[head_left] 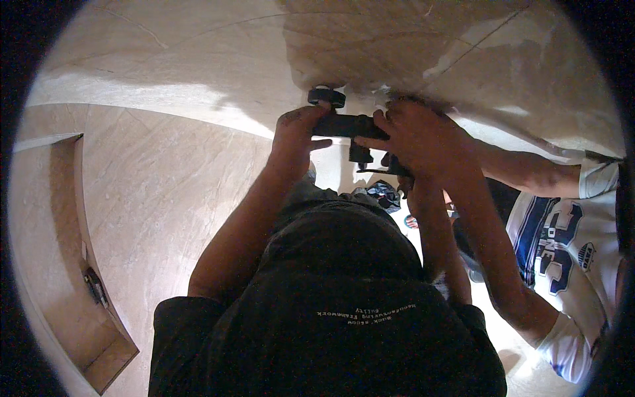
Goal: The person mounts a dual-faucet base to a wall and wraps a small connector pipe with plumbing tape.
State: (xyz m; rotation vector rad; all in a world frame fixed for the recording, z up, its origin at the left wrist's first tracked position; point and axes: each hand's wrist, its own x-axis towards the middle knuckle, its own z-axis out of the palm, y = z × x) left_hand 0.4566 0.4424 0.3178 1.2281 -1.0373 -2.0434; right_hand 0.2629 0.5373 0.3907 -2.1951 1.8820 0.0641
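Note:
A black wall-mounted mixer tap [344, 126] sits against the marbled tile wall, with a round black flange [326, 98] at its left connection. My left hand [296, 135] grips the left end of the body, fingers over the top and thumb stretched underneath. Below the body, a short black outlet [359, 152] and a thin dark lever-like part [380, 171] stick out. My right hand [408, 185] is low beside that thin part, mostly hidden behind another person's arm; its fingers cannot be made out. The other person's hand [413, 129] covers the right end of the tap.
Another person in a white and navy jersey [562, 245] stands close at right, both arms reaching across to the tap. At left, a recessed wall niche [73, 264] holds a small dark item [96, 286]. A dark bundle [383, 193] lies below, past my torso.

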